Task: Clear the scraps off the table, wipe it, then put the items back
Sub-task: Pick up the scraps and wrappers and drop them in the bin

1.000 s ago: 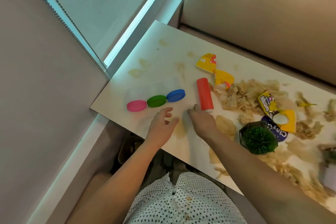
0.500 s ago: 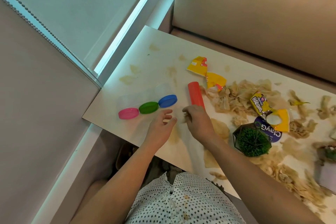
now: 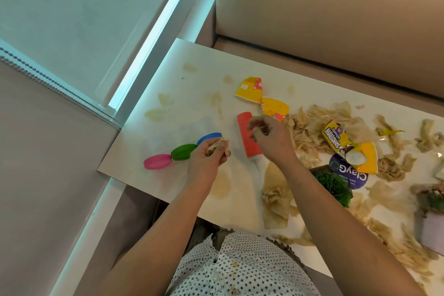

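Observation:
Beige peel-like scraps [image 3: 310, 127] litter the white table [image 3: 168, 182], thickest right of centre, with a crumpled one [image 3: 276, 196] near the front edge. My left hand [image 3: 209, 156] grips a small beige scrap in curled fingers, just in front of the blue lid [image 3: 209, 136]. My right hand [image 3: 270, 138] hovers blurred over a red tube [image 3: 247, 137], fingers bent; whether it holds anything is unclear. Green [image 3: 183, 151] and pink [image 3: 157, 161] lids lie in a row left of the blue one.
Torn yellow wrappers [image 3: 251, 90] lie behind the tube. A snack wrapper [image 3: 336, 137], a purple ClayG disc [image 3: 348, 175], a small green plant in a black frame pot [image 3: 334, 186] and a white box [image 3: 432, 230] sit to the right. A beige sofa [image 3: 336, 19] runs behind the table.
My left hand has closed on a beige scrap and lifted slightly. My right hand rose from the table by the tube's base to above the tube.

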`<state>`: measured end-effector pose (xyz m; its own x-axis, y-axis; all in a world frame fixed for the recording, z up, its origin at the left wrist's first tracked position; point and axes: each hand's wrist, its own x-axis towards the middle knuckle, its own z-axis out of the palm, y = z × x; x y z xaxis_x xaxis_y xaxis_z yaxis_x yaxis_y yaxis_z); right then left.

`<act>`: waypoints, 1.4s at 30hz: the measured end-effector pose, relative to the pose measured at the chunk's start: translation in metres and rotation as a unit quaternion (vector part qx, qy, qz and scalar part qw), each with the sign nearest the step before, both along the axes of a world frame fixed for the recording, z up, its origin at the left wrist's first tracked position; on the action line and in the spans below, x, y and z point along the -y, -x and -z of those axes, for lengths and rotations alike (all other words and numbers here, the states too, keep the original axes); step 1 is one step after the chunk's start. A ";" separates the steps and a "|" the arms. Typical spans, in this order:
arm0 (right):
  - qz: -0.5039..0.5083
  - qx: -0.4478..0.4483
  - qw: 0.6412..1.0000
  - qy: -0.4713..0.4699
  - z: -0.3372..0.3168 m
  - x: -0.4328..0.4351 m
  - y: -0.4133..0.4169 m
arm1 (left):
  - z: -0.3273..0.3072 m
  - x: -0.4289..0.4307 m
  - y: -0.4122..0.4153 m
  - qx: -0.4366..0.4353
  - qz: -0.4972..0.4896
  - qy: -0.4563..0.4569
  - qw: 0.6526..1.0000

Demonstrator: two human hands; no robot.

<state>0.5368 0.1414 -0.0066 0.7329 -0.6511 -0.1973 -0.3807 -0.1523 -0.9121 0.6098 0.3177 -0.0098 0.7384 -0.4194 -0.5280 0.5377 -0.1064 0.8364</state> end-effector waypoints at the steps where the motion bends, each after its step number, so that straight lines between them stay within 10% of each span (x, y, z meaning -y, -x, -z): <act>1: 0.019 -0.033 0.998 0.052 0.007 0.013 -0.001 | 0.002 -0.001 0.001 -0.005 -0.002 0.000 1.000; 11: -0.267 -0.255 0.866 0.337 0.074 0.054 -0.021 | 0.003 -0.003 0.013 -0.031 0.023 0.007 0.999; 20: -0.259 -0.335 0.771 0.476 0.082 0.049 0.005 | 0.002 -0.012 0.014 -0.017 0.042 -0.022 0.999; 30: -0.213 -0.313 0.860 0.344 0.084 0.037 0.010 | -0.004 -0.019 0.018 -0.024 0.050 -0.019 0.998; 35: -0.085 -0.185 0.954 0.220 0.057 0.024 0.001 | -0.008 -0.033 0.012 -0.029 0.031 0.001 0.999; 42: -0.034 -0.034 0.997 0.057 -0.020 -0.036 -0.017 | -0.015 -0.075 0.005 -0.055 -0.035 0.050 0.997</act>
<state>0.5537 0.1771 0.0138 0.7632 -0.6218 -0.1757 -0.4264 -0.2803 -0.8600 0.6047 0.3925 0.0054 0.7077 -0.4232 -0.5658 0.6298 0.0147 0.7766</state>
